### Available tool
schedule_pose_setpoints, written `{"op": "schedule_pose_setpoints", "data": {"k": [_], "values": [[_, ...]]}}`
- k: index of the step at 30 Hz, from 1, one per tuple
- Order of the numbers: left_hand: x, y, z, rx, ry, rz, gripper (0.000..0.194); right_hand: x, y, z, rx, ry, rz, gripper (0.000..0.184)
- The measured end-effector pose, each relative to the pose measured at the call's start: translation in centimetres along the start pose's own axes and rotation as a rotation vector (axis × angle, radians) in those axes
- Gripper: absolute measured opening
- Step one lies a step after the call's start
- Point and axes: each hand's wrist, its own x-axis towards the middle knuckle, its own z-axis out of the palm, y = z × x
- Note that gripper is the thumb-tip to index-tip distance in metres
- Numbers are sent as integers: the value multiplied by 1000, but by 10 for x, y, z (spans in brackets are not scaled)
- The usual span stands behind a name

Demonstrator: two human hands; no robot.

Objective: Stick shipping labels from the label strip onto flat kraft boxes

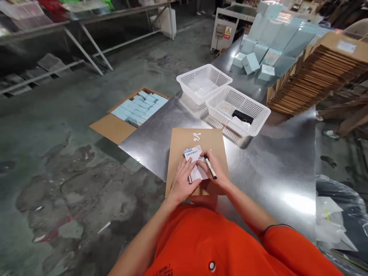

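A flat brown cardboard box [179, 143] with a white squiggle printed on it lies at the table's near edge. On top of it is a white paper label [196, 154] with a barcode and a blue corner. My left hand [183, 181] rests with outstretched fingers over the label's left side. A marker pen [211, 167] with a pale barrel and black ends is held in my right hand [214, 168], whose fingertips touch the label's right side. My hands cover part of the label's lower half.
Two white perforated baskets [204, 82] [238, 109] stand on the metal table [276, 172], the nearer containing a black item [243, 116]. Flattened cartons [319, 73] and pale blue boxes [276, 34] are stacked rightward. An open carton [115, 128] of blue boxes sits left.
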Motion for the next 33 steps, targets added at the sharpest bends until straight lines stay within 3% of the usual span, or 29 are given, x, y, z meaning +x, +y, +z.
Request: {"op": "schedule_pose_setpoints", "data": {"k": [4,7,11,12,14,16,24,29,33], "values": [[6,18,-10,-721,223,-432,74,-4,-12,5,189,26,-38,26],[9,30,-11,-948,174,-709,60,28,-8,-16,149,8,-111,24],[7,34,-11,-980,261,-798,48,121,18,-103,-225,385,8,27],[6,34,-11,-990,270,-798,47,144,26,-128,-274,418,26,32],[5,35,-10,-986,262,-814,44,180,38,-167,-483,365,82,40],[4,38,-9,-961,265,-845,42,197,45,-185,-662,283,127,46],[-2,37,-9,-860,302,-852,40,172,82,-152,-845,184,203,45],[-8,30,-12,-697,277,-854,47,165,128,-165,-843,150,418,41],[-12,31,-6,-580,256,-847,48,194,148,-178,-827,152,472,46]]}}
